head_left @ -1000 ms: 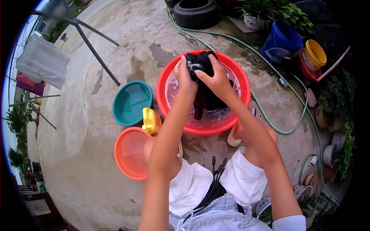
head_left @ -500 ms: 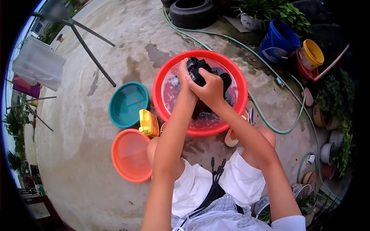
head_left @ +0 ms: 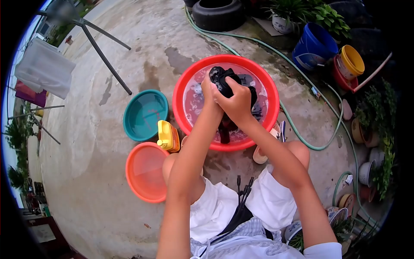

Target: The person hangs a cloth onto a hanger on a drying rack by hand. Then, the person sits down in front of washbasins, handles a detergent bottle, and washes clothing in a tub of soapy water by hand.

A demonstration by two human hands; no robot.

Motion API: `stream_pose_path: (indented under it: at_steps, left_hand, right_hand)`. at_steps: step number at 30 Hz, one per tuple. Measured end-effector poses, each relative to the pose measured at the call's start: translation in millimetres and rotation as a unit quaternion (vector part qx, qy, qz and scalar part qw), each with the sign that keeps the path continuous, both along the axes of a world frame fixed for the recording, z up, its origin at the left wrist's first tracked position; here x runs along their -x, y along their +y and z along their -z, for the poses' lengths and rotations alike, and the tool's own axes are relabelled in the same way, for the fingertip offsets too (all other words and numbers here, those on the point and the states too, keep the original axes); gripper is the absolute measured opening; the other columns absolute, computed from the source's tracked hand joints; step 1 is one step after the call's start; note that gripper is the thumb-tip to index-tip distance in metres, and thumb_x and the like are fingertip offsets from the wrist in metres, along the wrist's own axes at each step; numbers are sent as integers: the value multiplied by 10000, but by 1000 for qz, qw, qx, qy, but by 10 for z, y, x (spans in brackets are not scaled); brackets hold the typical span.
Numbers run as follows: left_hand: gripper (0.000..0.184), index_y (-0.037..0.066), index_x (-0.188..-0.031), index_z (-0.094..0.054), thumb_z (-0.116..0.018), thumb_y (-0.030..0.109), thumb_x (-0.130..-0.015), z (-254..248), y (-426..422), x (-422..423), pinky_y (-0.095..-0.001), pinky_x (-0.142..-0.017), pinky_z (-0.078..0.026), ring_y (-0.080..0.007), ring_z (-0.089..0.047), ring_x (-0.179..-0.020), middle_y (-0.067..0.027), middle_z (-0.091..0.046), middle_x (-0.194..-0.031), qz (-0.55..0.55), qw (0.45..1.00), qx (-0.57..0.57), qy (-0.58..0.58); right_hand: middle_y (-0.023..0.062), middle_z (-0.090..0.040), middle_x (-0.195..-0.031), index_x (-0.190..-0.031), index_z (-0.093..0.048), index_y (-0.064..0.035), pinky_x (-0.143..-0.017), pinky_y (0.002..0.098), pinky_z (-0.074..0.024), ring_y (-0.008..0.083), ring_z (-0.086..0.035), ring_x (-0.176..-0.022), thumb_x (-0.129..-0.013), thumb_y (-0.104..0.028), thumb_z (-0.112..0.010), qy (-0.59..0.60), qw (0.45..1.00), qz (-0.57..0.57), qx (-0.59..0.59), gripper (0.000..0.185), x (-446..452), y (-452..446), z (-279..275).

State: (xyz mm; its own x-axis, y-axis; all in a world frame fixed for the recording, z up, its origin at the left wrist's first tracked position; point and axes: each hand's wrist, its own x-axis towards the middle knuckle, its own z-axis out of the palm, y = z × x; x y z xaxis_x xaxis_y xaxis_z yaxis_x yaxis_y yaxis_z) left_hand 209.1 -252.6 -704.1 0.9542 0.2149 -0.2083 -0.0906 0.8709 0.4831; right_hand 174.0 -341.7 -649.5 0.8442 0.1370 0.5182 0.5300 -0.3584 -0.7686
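Observation:
Wet black cloth is bunched up between my two hands over the red basin. My left hand grips its left side, and my right hand closes round it from the right, thumb on top. The two hands touch at the wrists' side. More of the dark cloth hangs down into the sudsy water; its exact shape cannot be made out. A dark red piece shows in the water below my hands.
Left of the red basin stand a teal basin, a yellow jug and an orange basin. A green hose curves along the right. Buckets, including a blue bucket, and potted plants line the right; a tire lies behind.
The black cloth is turned slightly in my hands, which stay over the basin. The whole view has shifted a little, and more dark red cloth shows in the water.

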Motion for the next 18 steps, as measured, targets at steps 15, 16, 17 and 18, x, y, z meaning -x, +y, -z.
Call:
stream_pose_path:
  at_steps: [15,16,17,18]
  left_hand:
    - [244,48,-813,-551,-433,257,-858,-205,69,219,-315,-529,-474,-150,-576,-624,-40,-573,-747,27,999,-38,-11]
    - [229,61,-793,-540,-443,259,-857,-398,-67,261,-305,-532,-466,-143,-565,-610,-27,-561,-730,-19,997,-46,62]
    - [213,65,-762,-529,-446,237,-854,-600,-231,308,-280,-526,-443,-116,-536,-587,-6,-534,-688,-37,992,-28,114]
    - [212,59,-762,-530,-441,225,-858,-610,-367,365,-270,-529,-433,-106,-522,-582,-1,-531,-688,-41,991,-75,106]
  right_hand:
    - [160,-505,-542,-612,-512,-27,-471,364,-409,334,-504,-495,-705,-298,-633,-62,997,-18,-40,311,45,106,-44]
    - [160,-516,-554,-630,-524,-13,-482,354,-408,318,-504,-492,-719,-312,-625,12,997,-1,-73,327,-68,87,-84]
    - [159,-527,-565,-649,-536,0,-493,345,-407,302,-504,-489,-733,-326,-618,85,991,17,-105,347,-205,42,-128]
    - [160,-535,-573,-668,-542,11,-505,337,-405,280,-505,-494,-749,-340,-608,123,987,19,-105,365,-430,-30,-50]
